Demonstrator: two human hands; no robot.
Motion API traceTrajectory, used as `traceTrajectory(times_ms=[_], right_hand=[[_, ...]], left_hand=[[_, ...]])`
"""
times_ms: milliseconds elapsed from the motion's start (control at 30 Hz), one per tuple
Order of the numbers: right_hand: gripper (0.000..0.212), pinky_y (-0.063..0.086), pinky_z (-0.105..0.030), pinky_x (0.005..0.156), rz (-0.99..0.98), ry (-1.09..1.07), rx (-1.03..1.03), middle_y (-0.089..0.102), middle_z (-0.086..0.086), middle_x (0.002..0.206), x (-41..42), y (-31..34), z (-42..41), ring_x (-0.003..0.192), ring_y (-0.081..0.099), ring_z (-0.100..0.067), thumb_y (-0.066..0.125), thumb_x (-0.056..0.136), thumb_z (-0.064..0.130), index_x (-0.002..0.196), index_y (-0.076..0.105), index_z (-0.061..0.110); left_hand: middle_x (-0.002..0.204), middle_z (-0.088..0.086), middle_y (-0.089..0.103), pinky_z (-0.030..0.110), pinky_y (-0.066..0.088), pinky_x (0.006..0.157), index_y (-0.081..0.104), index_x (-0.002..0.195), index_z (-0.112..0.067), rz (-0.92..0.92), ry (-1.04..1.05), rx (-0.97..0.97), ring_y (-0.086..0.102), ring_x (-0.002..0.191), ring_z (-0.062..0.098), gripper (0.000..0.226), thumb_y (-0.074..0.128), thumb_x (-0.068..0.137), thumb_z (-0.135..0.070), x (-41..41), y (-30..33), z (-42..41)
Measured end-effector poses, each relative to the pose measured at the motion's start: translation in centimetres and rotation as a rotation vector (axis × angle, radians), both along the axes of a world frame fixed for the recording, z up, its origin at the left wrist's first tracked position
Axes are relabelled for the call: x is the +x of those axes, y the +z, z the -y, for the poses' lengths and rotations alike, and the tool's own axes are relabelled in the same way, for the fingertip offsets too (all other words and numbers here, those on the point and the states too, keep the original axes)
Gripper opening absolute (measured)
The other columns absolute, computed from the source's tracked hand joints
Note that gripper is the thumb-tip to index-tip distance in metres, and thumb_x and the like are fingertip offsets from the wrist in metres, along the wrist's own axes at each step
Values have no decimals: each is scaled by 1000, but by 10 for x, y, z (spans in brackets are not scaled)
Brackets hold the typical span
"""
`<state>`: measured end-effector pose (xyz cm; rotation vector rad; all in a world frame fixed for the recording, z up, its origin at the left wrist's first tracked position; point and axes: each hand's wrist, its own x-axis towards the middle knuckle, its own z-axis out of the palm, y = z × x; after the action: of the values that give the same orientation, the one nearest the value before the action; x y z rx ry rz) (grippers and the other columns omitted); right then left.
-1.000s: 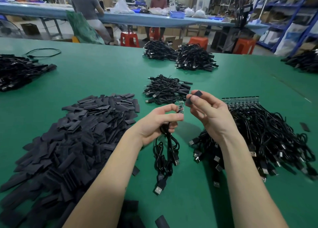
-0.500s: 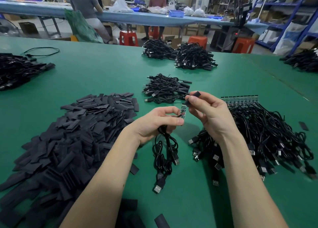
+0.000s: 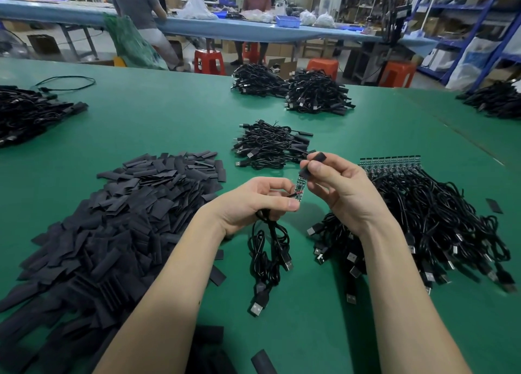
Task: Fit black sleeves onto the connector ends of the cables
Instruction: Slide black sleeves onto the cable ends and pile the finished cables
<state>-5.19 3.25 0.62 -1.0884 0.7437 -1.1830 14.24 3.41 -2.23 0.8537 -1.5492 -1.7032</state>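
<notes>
My left hand (image 3: pixel 253 204) pinches a small green circuit-board connector (image 3: pixel 298 188) at the end of a black cable (image 3: pixel 267 255), whose coiled length and USB plug hang down onto the green table (image 3: pixel 169 119). My right hand (image 3: pixel 341 187) pinches a black sleeve (image 3: pixel 313 163) between thumb and fingers, its lower end just above the top of the connector. A large heap of loose black sleeves (image 3: pixel 112 227) lies to the left.
A pile of cables with green connector boards (image 3: pixel 434 221) lies under my right wrist. A smaller cable bundle (image 3: pixel 270 145) sits behind my hands, with more cable piles (image 3: pixel 293 91) farther back and at the left edge (image 3: pixel 28 114). People work at a blue table beyond.
The right hand has tilted the sleeve and brought its lower end closer to the top of the connector. The left hand holds the connector almost still.
</notes>
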Motion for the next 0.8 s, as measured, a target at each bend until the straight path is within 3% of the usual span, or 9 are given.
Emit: traceTrajectory(times_ms=[167,267,367,633,800], right_hand=[[17,56,-16,64,-97,104,27,79,2,92,-11,1,-3,80,74,-6,80,68,23,84,83,26],[20,55,-16,62,-153,181,29,78,3,91,-16,2,-4,81,73,-5,86,66,21,85,82,27],[15,56,-17,63,-198,196,9,78,1,92,-19,4,-4,82,73,-7,80,73,18,86,82,26],[24,57,-22,69,-297,159,-123,78,-7,92,-17,11,-3,84,74,-14,89,67,21,89,80,22],[16,58,-21,70,-240,228,-78,78,-4,93,-21,6,-4,85,74,-12,80,74,17,89,81,24]], left_hand=[[90,11,51,30,35,70,68,83,-24,99,-66,-112,43,79,20,11,73,83,-14,2,4,-3],[81,-4,56,25,36,69,68,80,-27,156,-106,-148,47,76,12,14,72,83,-14,4,6,-4],[81,-3,55,24,37,68,66,81,-24,183,-113,-151,48,75,11,12,71,83,-13,6,6,-3],[87,7,52,23,37,67,66,83,-22,171,-90,-153,47,79,16,9,72,83,-15,7,3,-2],[83,-2,56,22,38,68,67,83,-24,143,-112,-143,48,75,10,12,71,83,-13,9,1,-1]])
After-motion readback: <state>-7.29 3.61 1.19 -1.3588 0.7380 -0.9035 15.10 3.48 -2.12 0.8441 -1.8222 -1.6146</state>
